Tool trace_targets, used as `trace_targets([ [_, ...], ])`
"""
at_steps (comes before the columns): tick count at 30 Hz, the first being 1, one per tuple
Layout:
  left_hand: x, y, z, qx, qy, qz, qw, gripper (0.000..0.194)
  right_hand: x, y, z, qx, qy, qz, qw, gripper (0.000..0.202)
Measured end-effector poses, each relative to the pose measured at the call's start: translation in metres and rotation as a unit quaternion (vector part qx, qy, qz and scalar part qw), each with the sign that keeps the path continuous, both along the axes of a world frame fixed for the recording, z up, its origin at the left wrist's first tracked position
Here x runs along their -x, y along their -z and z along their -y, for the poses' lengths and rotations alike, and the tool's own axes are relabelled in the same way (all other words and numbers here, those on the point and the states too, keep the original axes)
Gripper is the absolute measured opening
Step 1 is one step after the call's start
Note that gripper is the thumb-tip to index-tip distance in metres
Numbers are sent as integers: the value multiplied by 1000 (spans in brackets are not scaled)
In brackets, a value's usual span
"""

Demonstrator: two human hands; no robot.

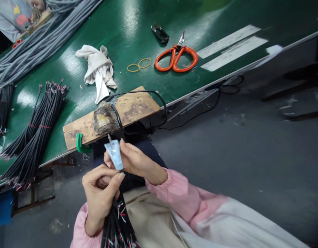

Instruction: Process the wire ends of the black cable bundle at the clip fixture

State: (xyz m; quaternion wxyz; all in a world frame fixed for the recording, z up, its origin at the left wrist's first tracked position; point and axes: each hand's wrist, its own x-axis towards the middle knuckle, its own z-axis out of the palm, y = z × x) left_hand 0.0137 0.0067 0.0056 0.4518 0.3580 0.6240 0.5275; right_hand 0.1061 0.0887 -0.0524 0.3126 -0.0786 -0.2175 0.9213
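Note:
My right hand (134, 160) is closed on a light blue, wedge-shaped plastic piece (114, 155), with its thumb along one side. A thin metal tip (109, 138) shows at the piece's far end, pointing at a taped lump (104, 119) on a wooden board; I cannot tell which of the two it belongs to. My left hand (104, 187) pinches just below the blue piece, where a bit of dark cable shows at the thumb. Under that hand hangs a bundle of black cables (117, 224) with stripped red, white and green wire ends. My fingers hide where these cables lead.
A green clamp (82, 144) grips the wooden board (138, 106) at the table edge. On the green table lie orange-handled scissors (185, 65), black snips (160, 33), rubber bands (133, 67), a white cloth (97, 65), black cable bundles (42, 127) and grey cables (47, 44). Another person's sleeve (5, 24) shows top left.

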Motion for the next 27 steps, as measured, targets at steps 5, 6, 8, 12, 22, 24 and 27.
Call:
trace_targets([
  [5, -1, -4, -1, -12, 22, 7, 1000, 22, -2, 22, 4, 52, 18, 50, 997, 62],
  [6, 0, -4, 0, -17, 27, 5, 999, 22, -5, 26, 5, 49, 31, 61, 996, 61],
  [8, 3, -2, 4, -25, 41, 3, 999, 21, -12, 34, 12, 33, 52, 92, 994, 58],
  [12, 18, 9, 15, -54, 37, 32, 997, 20, -25, 50, 47, 17, -19, 147, 989, 56],
  [22, 42, 41, 36, -74, -11, 267, 961, 28, -7, 77, 111, 227, -205, 116, 945, 57],
  [24, 44, 47, 38, -93, 5, 276, 956, 30, -4, 83, 106, 252, -184, 128, 941, 58],
  [27, 47, 57, 42, -102, 19, 272, 957, 32, -4, 90, 104, 274, -115, 159, 942, 47],
])
